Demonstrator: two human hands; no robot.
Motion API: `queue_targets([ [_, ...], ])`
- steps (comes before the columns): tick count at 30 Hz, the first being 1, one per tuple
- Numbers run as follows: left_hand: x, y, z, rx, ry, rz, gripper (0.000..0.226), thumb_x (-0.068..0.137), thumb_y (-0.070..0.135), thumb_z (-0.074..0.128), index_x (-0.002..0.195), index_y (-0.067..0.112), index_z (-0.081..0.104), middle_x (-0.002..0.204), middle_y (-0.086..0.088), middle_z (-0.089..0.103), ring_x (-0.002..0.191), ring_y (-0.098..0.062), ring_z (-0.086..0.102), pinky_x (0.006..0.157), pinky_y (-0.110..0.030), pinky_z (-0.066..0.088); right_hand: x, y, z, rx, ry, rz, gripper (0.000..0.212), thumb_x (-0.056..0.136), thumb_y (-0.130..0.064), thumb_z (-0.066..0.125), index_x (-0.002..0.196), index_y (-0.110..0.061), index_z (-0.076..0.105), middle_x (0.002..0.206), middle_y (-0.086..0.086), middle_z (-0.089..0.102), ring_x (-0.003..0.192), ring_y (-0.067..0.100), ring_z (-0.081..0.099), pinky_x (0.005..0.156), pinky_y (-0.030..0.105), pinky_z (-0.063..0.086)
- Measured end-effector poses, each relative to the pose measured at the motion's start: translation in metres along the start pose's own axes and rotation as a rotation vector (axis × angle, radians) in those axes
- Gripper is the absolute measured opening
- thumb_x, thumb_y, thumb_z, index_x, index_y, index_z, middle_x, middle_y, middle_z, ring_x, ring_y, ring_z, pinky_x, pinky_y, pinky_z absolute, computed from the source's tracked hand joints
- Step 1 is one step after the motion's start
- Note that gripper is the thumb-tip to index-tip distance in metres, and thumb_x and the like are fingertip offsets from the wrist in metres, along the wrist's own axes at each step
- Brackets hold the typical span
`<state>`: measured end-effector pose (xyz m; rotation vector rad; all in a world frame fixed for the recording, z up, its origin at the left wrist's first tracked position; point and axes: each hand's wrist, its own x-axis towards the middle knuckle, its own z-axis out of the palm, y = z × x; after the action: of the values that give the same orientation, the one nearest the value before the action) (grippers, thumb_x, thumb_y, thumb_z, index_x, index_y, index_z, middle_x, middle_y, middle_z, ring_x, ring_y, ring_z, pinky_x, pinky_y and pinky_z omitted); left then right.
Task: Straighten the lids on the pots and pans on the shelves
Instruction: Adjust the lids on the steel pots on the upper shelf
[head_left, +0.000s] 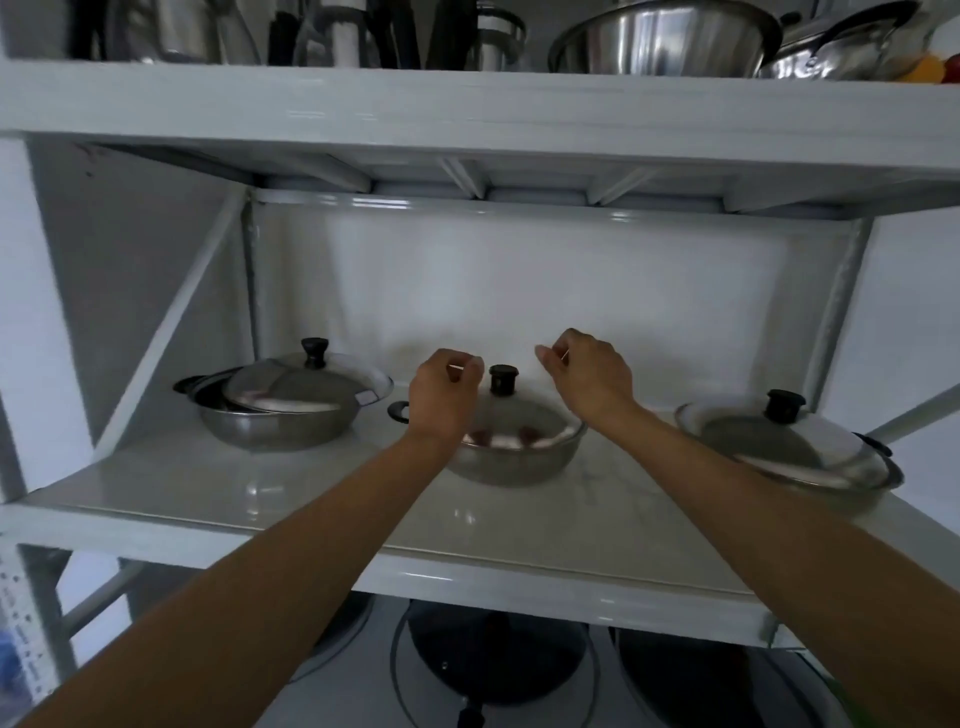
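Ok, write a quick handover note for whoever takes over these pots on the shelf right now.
Left hand and right hand: both empty, fingers loosely curled, hovering either side of the middle pot's knob, not touching it.
Middle pot: lid looks seated level.
Left pot: lid tilted and shifted off the rim, needs straightening.
Right pan: lid sits slanted, needs checking.
Lower shelf lids are partly hidden; check them too.

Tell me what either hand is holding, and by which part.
Nothing: left hand and right hand flank the black knob of the middle steel pot's glass lid, untouched.
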<state>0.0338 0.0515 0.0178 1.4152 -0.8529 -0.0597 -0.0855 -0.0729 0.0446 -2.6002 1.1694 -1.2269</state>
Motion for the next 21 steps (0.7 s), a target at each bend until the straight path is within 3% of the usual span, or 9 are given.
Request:
queue_targets([
  [6,-0.002,-0.008,-0.055,-0.062,0.063,-0.014,0.020,0.095,0.020,0.056,0.105,0.005,0.064,0.091,-0.007,0.066,0.081,-0.022,0.061,0.079,-0.036,0.053,-0.002,-0.063,0.032,0.058,-0.060,-0.076,0.039,0.095,-0.049,0.045,0.095,-0.014,0.062,0.094,0.005,0.070,0.088,0.027,0.063,0.071,0.034,0.048],
  [10,-0.002,-0.023,-0.100,-0.070,0.119,-0.028,0.021,0.095,0.020,0.056,0.104,0.004,0.066,0.087,-0.009,0.066,0.075,-0.018,0.059,0.064,-0.026,0.047,0.000,-0.105,0.054,0.093,-0.101,-0.119,0.042,0.095,-0.046,0.046,0.093,-0.008,0.064,0.090,0.008,0.071,0.084,0.029,0.064,0.071,0.036,0.050],
  [15,-0.004,-0.044,-0.162,-0.068,0.169,-0.062,0.016,0.095,0.018,0.055,0.095,0.009,0.069,0.077,-0.004,0.064,0.075,-0.021,0.059,0.070,-0.032,0.047,0.007,-0.153,0.091,0.216,-0.203,-0.133,0.045,0.095,-0.041,0.049,0.092,0.000,0.066,0.091,0.017,0.071,0.086,0.034,0.065,0.077,0.043,0.054],
  [21,-0.003,-0.054,-0.221,-0.008,0.145,-0.062,0.021,0.096,0.023,0.055,0.109,0.010,0.065,0.095,-0.011,0.069,0.085,-0.024,0.063,0.073,-0.032,0.050,0.024,-0.196,0.140,0.240,-0.275,-0.088,0.040,0.094,-0.043,0.052,0.101,-0.005,0.064,0.102,0.011,0.070,0.094,0.028,0.064,0.080,0.037,0.050],
])
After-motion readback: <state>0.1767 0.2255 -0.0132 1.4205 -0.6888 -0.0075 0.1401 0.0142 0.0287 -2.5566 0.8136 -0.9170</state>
